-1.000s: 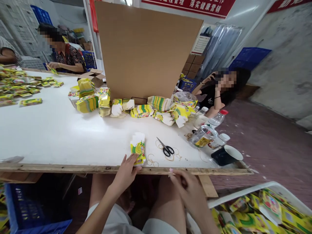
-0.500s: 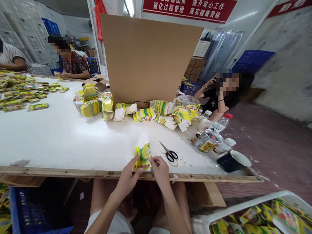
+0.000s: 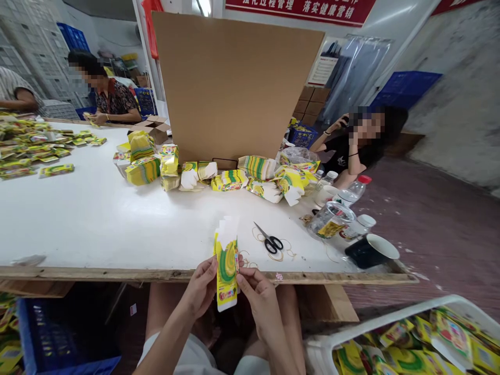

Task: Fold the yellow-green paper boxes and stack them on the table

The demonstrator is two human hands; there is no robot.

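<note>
A yellow and green printed carton (image 3: 226, 268) with white flaps at its far end is held upright-facing over the table's front edge. My left hand (image 3: 203, 286) grips its left side, fingers partly hidden behind it. On the right side, my right hand (image 3: 255, 291) pinches the carton's edge between thumb and fingers. Black-handled scissors (image 3: 269, 239) lie on the white table (image 3: 117, 229) just to the right, among loose rubber bands (image 3: 289, 249). Bundles of similar flat cartons (image 3: 230, 180) form a row farther back.
A large cardboard panel (image 3: 234, 88) stands behind the bundles. Bottles, a clear jar (image 3: 332, 219) and a dark cup (image 3: 371, 251) crowd the right edge. A white crate (image 3: 324, 338) of packets sits low right, a blue crate (image 3: 70, 333) low left. Co-workers sit at left and right.
The carton has come off the tabletop toward me and now overhangs the front edge. My left hand has shifted from its top to its left side; my right hand still holds its right side.
</note>
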